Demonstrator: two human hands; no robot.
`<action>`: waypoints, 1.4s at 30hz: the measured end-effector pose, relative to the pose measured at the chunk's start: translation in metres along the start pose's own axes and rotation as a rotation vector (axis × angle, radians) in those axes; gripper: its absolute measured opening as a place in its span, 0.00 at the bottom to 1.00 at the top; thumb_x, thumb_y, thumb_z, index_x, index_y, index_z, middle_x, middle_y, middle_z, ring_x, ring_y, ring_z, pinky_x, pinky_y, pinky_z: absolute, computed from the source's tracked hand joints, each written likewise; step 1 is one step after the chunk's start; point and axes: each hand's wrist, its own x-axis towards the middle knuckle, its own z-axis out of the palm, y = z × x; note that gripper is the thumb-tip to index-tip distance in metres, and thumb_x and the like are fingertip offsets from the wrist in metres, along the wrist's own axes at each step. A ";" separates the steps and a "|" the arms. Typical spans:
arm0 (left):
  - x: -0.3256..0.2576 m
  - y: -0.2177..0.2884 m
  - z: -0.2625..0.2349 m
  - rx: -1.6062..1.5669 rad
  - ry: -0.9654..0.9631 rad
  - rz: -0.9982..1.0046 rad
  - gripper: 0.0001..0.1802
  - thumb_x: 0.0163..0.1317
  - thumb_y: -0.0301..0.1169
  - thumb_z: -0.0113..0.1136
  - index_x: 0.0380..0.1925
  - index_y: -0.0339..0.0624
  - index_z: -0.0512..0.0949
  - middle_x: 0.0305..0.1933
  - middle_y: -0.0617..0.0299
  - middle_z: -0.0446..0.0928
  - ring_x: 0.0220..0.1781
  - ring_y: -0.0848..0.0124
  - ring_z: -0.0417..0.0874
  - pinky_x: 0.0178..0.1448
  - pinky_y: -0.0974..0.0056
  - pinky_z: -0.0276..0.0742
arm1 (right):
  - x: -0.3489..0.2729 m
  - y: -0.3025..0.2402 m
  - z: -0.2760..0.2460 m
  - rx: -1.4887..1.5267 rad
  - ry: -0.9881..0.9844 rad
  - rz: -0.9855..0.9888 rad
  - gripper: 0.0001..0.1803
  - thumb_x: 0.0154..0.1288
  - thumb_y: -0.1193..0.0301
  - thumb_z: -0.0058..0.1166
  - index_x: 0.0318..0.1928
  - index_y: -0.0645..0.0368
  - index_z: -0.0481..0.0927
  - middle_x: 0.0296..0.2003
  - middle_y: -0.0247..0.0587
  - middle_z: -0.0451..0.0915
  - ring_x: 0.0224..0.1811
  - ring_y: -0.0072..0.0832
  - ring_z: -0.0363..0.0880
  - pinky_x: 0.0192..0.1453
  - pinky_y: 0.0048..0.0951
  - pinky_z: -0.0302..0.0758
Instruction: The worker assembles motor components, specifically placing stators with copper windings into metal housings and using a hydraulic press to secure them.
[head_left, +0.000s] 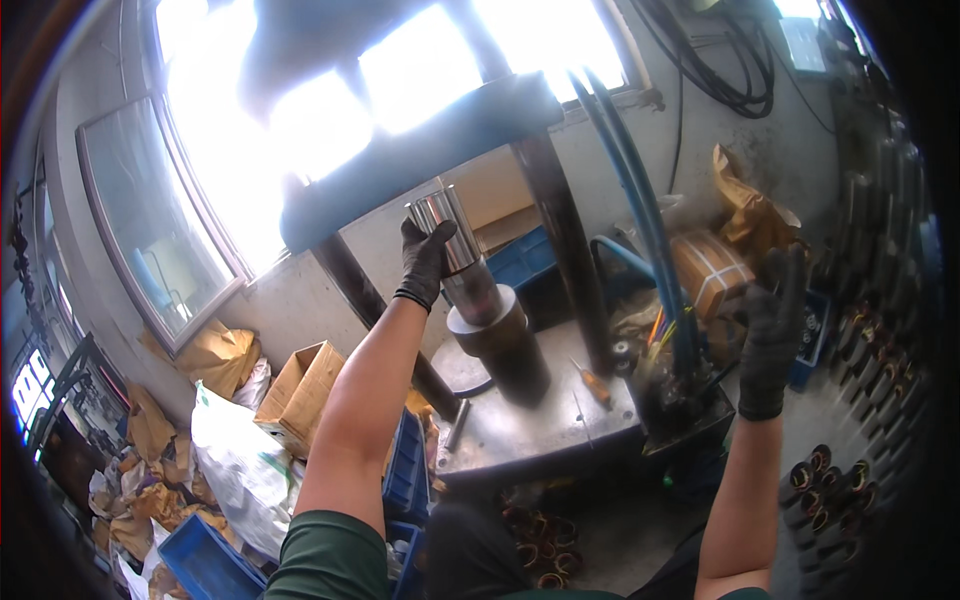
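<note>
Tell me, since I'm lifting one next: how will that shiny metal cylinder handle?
The shiny metal cylinder looks solid, so probably heavy. Its polished surface may be slippery, though the gloved left hand grips it. Being round, it would likely roll if laid down.

My left grip (425,262) sits against the left side of the metal cylinder (452,232), which stands tilted on top of the wide sleeve (498,340). That sleeve rests on the press plate (540,425), below and just right of this grip. Behind the grip rises the press frame (420,160), with the window (300,110) beyond it. My right grip (772,330) hangs well apart to the right, touching nothing. The hoses (640,220) run down between the two grips. A wrapped bundle (712,270) lies just left of the right grip. Cardboard boxes (300,385) lie below and left of the left grip.
</note>
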 end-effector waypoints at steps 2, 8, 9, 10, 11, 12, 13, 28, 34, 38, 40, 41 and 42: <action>-0.003 0.001 0.001 0.009 -0.005 0.008 0.35 0.55 0.25 0.76 0.60 0.44 0.66 0.54 0.56 0.77 0.53 0.61 0.82 0.56 0.54 0.85 | 0.004 0.001 -0.007 -0.146 -0.053 -0.082 0.22 0.72 0.77 0.52 0.65 0.61 0.77 0.53 0.45 0.83 0.51 0.29 0.81 0.59 0.34 0.78; -0.003 -0.017 0.000 0.028 0.020 0.149 0.37 0.54 0.23 0.74 0.62 0.44 0.65 0.54 0.56 0.76 0.54 0.63 0.80 0.59 0.56 0.82 | 0.005 -0.031 -0.018 -0.343 -0.269 -0.041 0.08 0.70 0.77 0.52 0.46 0.64 0.82 0.37 0.42 0.84 0.39 0.27 0.80 0.50 0.33 0.77; -0.001 -0.021 -0.002 0.025 0.016 0.210 0.38 0.54 0.23 0.74 0.63 0.44 0.64 0.55 0.56 0.76 0.55 0.63 0.80 0.59 0.56 0.81 | 0.005 -0.032 -0.018 -0.358 -0.298 -0.033 0.06 0.70 0.77 0.52 0.41 0.64 0.82 0.33 0.40 0.84 0.36 0.27 0.80 0.48 0.33 0.77; 0.001 -0.025 -0.004 0.024 0.022 0.211 0.38 0.54 0.23 0.74 0.63 0.44 0.64 0.55 0.56 0.76 0.55 0.63 0.80 0.59 0.56 0.81 | 0.004 -0.034 -0.019 -0.357 -0.303 -0.036 0.06 0.70 0.77 0.52 0.41 0.64 0.82 0.33 0.40 0.84 0.36 0.27 0.80 0.48 0.33 0.77; 0.004 -0.028 -0.006 0.037 0.041 0.231 0.39 0.54 0.24 0.75 0.63 0.44 0.64 0.54 0.56 0.76 0.55 0.63 0.80 0.60 0.56 0.81 | 0.004 -0.036 -0.019 -0.369 -0.336 -0.031 0.06 0.71 0.76 0.53 0.39 0.64 0.82 0.32 0.41 0.82 0.36 0.27 0.79 0.47 0.33 0.76; 0.002 -0.030 -0.003 0.045 0.056 0.246 0.40 0.54 0.24 0.75 0.64 0.44 0.63 0.54 0.56 0.76 0.55 0.63 0.80 0.60 0.56 0.81 | 0.004 -0.038 -0.021 -0.390 -0.368 -0.025 0.07 0.72 0.74 0.53 0.38 0.65 0.81 0.31 0.42 0.81 0.35 0.27 0.78 0.45 0.34 0.76; -0.002 -0.032 0.000 0.037 0.060 0.242 0.40 0.54 0.24 0.75 0.64 0.44 0.63 0.54 0.56 0.76 0.55 0.63 0.80 0.60 0.56 0.81 | 0.005 -0.042 -0.023 -0.397 -0.372 -0.031 0.07 0.72 0.74 0.53 0.38 0.65 0.81 0.31 0.42 0.81 0.35 0.27 0.78 0.45 0.34 0.76; -0.067 -0.061 -0.019 -0.241 -0.059 -0.202 0.34 0.55 0.32 0.79 0.59 0.41 0.71 0.52 0.57 0.81 0.53 0.65 0.84 0.59 0.59 0.84 | -0.017 -0.127 -0.083 -0.977 -1.812 -0.309 0.22 0.62 0.54 0.61 0.47 0.59 0.87 0.43 0.50 0.86 0.46 0.48 0.87 0.48 0.46 0.82; -0.065 -0.066 -0.006 -0.155 -0.083 -0.192 0.37 0.53 0.36 0.80 0.60 0.40 0.71 0.52 0.55 0.82 0.52 0.64 0.85 0.60 0.58 0.83 | -0.055 -0.103 -0.147 -1.338 -2.069 0.119 0.19 0.61 0.52 0.57 0.43 0.50 0.88 0.36 0.43 0.88 0.39 0.49 0.87 0.47 0.45 0.81; -0.067 -0.059 -0.016 -0.014 0.017 -0.131 0.40 0.45 0.40 0.83 0.56 0.37 0.74 0.45 0.56 0.84 0.46 0.68 0.86 0.54 0.62 0.84 | -0.098 -0.101 -0.165 -1.355 -1.657 -0.179 0.14 0.60 0.57 0.57 0.34 0.53 0.85 0.29 0.45 0.85 0.32 0.49 0.85 0.39 0.48 0.79; -0.065 -0.067 -0.011 0.057 0.096 -0.106 0.40 0.45 0.39 0.83 0.55 0.37 0.74 0.45 0.56 0.84 0.46 0.69 0.86 0.54 0.62 0.84 | -0.110 -0.105 -0.161 -1.347 -1.568 -0.261 0.12 0.58 0.59 0.59 0.30 0.55 0.85 0.26 0.49 0.83 0.31 0.50 0.84 0.36 0.50 0.78; -0.063 -0.069 -0.011 0.020 0.081 -0.075 0.40 0.44 0.40 0.83 0.55 0.38 0.74 0.45 0.56 0.84 0.46 0.67 0.86 0.54 0.62 0.84 | -0.111 -0.117 -0.148 -1.356 -1.515 -0.178 0.12 0.58 0.60 0.61 0.30 0.56 0.84 0.25 0.50 0.82 0.30 0.51 0.84 0.36 0.50 0.78; -0.064 -0.067 -0.009 0.014 0.083 -0.089 0.40 0.44 0.40 0.83 0.55 0.38 0.74 0.45 0.56 0.84 0.46 0.67 0.86 0.54 0.62 0.84 | -0.111 -0.126 -0.140 -1.375 -1.456 -0.092 0.12 0.57 0.61 0.62 0.29 0.57 0.84 0.24 0.52 0.81 0.29 0.52 0.83 0.35 0.50 0.78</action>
